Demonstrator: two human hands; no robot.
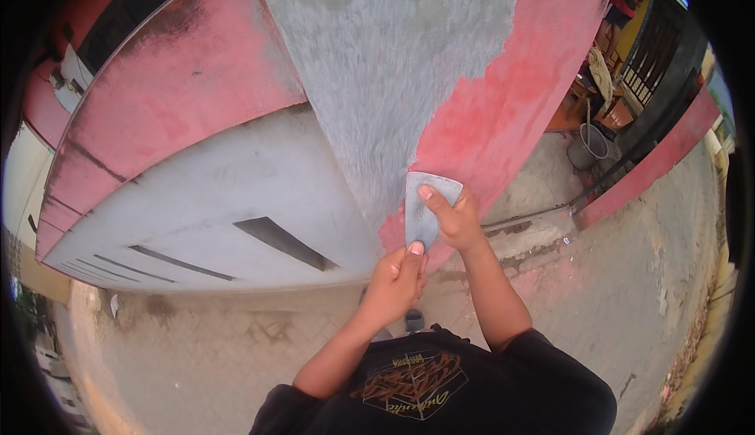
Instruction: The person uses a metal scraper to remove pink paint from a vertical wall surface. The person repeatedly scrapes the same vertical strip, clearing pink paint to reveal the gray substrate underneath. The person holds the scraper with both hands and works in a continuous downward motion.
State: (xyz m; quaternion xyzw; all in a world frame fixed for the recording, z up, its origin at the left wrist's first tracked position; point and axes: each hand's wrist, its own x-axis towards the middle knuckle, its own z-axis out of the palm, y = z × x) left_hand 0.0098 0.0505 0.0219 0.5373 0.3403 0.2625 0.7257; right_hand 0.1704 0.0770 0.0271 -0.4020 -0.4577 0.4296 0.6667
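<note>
Both my hands grip one flat, pale grey sheet, perhaps sandpaper (423, 214), held up before a wall corner. My left hand (399, 278) pinches its lower end, thumb on top. Along the sheet's right edge, my right hand (457, 217) holds it with the thumb across its face and the fingers behind. Beyond the sheet stands a wall face (383, 81) with a streaky bare grey area and a band of red paint (478, 122) on its right, the border between them ragged. Whether the sheet touches the wall cannot be told.
A grey slotted wall panel (206, 199) with a pink border (183, 87) runs off to the left. At the right are a low pink wall (655, 163), a bucket (587, 146) with a stick in it, and a person (625, 4) further back. Paved ground (236, 346) lies below.
</note>
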